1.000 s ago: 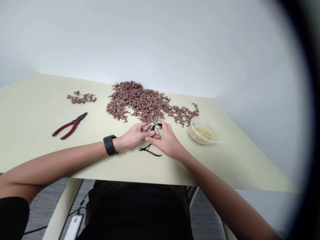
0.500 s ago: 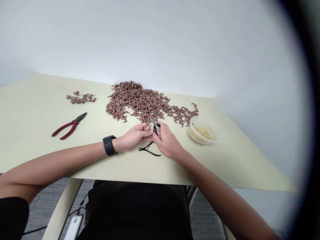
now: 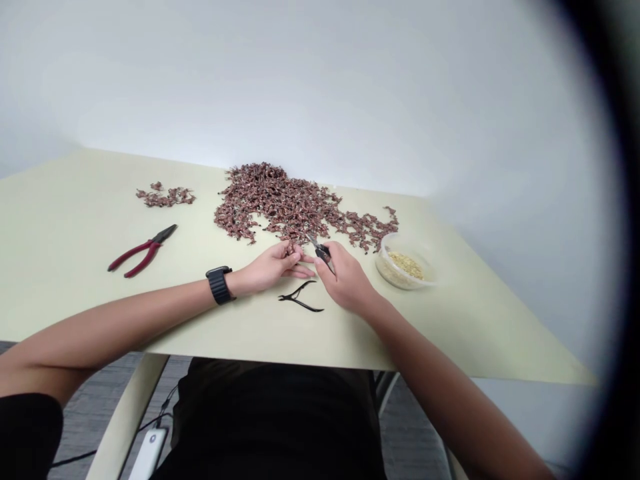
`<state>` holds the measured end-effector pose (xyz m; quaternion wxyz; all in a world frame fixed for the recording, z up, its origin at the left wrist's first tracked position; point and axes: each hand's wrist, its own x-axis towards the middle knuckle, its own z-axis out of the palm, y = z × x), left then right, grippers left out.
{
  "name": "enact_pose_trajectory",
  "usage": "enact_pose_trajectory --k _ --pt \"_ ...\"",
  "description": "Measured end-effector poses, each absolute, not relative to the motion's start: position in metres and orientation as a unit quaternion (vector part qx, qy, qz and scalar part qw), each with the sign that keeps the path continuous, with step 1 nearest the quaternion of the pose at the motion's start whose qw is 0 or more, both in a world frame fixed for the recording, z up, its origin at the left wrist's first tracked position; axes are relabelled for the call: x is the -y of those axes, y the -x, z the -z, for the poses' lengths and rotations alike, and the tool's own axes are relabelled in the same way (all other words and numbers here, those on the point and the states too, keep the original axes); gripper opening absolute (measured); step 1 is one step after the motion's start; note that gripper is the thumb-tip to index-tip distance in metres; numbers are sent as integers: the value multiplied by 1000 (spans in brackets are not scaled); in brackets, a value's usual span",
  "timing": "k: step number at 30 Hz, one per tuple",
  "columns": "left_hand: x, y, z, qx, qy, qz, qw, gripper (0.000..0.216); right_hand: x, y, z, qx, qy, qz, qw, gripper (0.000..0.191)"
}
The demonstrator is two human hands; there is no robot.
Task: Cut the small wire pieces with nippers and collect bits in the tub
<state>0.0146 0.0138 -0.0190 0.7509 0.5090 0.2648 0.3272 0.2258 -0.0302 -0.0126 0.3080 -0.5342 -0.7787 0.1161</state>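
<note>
My left hand [image 3: 273, 268], with a dark watch on its wrist, pinches a small brown piece [image 3: 290, 249] between thumb and index finger; its other fingers stretch to the right. The piece's exact kind is too small to make out. My right hand [image 3: 345, 277] is closed around small black-handled pliers [image 3: 323, 252], whose metal jaws point up and left, just right of my left fingertips. Directly beyond both hands spreads a heap of small brown pieces [image 3: 280, 200] with shiny ends. Black nippers [image 3: 300, 298] lie on the table just below my hands.
Red-handled pliers [image 3: 143, 252] lie at the left, with a smaller group of brown pieces [image 3: 167, 197] behind them. To the right stands a clear plastic tub [image 3: 383, 263] of tiny gold-coloured bits [image 3: 407, 265]. A wall rises behind the pale yellow table [image 3: 210, 343].
My hands have drawn apart a little. The pliers have moved right, away from the left fingers, and the left hand's lower fingers have straightened. The nippers are less covered.
</note>
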Motion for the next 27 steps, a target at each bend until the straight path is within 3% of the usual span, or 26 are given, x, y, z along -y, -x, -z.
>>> enact_pose_trajectory --k 7,27 --pt "-16 -11 12 -247 -605 -281 703 36 33 -227 6 819 479 -109 296 30" --pt "-14 -10 8 -237 -639 -270 680 37 33 -229 10 832 490 -110 237 32"
